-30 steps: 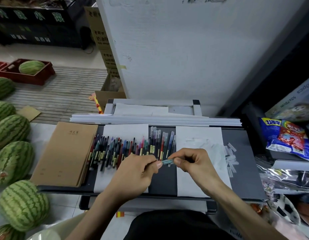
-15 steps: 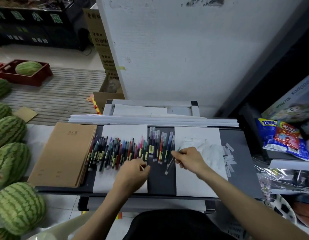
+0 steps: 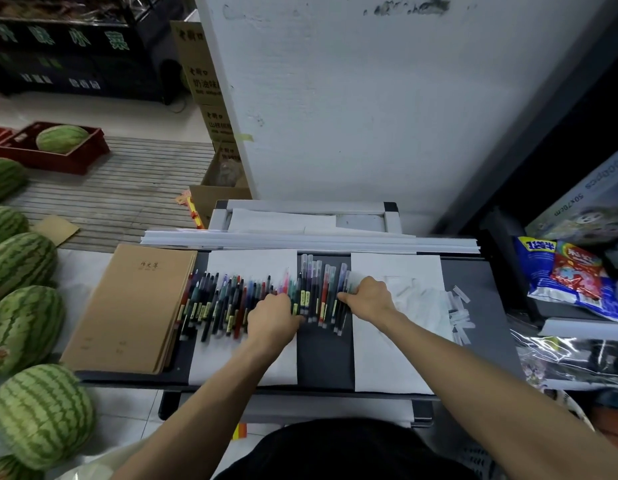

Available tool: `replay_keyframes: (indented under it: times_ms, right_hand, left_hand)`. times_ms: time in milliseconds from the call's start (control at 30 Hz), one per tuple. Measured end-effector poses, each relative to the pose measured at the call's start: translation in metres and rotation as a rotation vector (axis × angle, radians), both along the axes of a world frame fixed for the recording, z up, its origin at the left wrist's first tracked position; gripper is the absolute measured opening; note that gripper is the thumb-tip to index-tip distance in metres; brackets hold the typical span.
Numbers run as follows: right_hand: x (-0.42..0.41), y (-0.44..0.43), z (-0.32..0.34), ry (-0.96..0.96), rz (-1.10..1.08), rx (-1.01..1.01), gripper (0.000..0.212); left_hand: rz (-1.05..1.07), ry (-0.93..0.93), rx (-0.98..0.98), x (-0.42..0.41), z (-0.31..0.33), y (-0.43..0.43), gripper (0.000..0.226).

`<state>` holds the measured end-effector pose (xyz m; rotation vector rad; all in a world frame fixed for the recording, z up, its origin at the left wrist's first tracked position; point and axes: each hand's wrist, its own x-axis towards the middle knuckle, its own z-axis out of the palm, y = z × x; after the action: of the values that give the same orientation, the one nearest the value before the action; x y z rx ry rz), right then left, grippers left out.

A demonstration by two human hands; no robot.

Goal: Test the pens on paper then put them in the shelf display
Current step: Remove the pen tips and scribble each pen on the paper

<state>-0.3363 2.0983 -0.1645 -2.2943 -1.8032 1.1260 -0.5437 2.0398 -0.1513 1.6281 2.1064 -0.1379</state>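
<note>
Several loose coloured pens (image 3: 224, 303) lie in a heap across the left white paper (image 3: 252, 268) on the dark shelf top (image 3: 325, 355). Right of them, a neat row of capped pens (image 3: 318, 292) lies side by side on the dark strip. My left hand (image 3: 273, 320) sits on the right end of the heap, fingers curled down onto a pen there. My right hand (image 3: 370, 296) is at the right end of the neat row, thumb and fingers pinching the outermost pen (image 3: 342, 275). A second white paper (image 3: 394, 358) with faint marks lies under my right wrist.
A stack of brown notebooks (image 3: 134, 306) lies left of the pens. Several watermelons (image 3: 41, 414) line the floor at the left. Small paper slips (image 3: 460, 313) lie right of the second paper. Snack bags (image 3: 570, 275) and boxes crowd the right. White strips (image 3: 300, 240) run along the back edge.
The pen both hands held a second ago now lies at the right end of the neat row under my right hand. My left hand has moved forward onto the loose heap.
</note>
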Motion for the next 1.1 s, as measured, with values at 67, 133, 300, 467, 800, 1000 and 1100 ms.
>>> replay_keyframes:
  times_ms: [67, 133, 300, 467, 800, 1000, 1100]
  right_hand:
    - [0.001, -0.003, 0.002, -0.007, 0.015, -0.001, 0.047]
    - [0.005, -0.006, 0.005, -0.019, 0.034, 0.011, 0.047]
    - [0.021, -0.018, 0.011, 0.0, 0.098, 0.055, 0.054]
    - [0.046, -0.026, 0.015, -0.158, 0.23, 0.157, 0.039]
    - [0.078, 0.017, 0.008, -0.463, 0.346, 0.311, 0.04]
    - [0.08, 0.023, 0.004, -0.423, 0.334, 0.368, 0.029]
    - [0.082, 0.02, 0.006, -0.279, 0.188, 0.379, 0.023]
  left_hand:
    - [-0.018, 0.002, -0.002, 0.0, -0.002, 0.0, 0.044]
    - [-0.032, 0.014, -0.003, 0.0, -0.001, 0.001, 0.042]
    - [-0.04, 0.027, -0.03, 0.003, 0.002, 0.004, 0.027]
    - [-0.07, 0.042, -0.073, 0.006, 0.003, 0.006, 0.024]
    - [0.067, -0.156, 0.031, -0.006, 0.006, -0.023, 0.033]
    - [0.156, -0.384, 0.268, -0.012, 0.017, -0.057, 0.046]
    - [0.178, -0.488, 0.348, -0.013, 0.024, -0.063, 0.045]
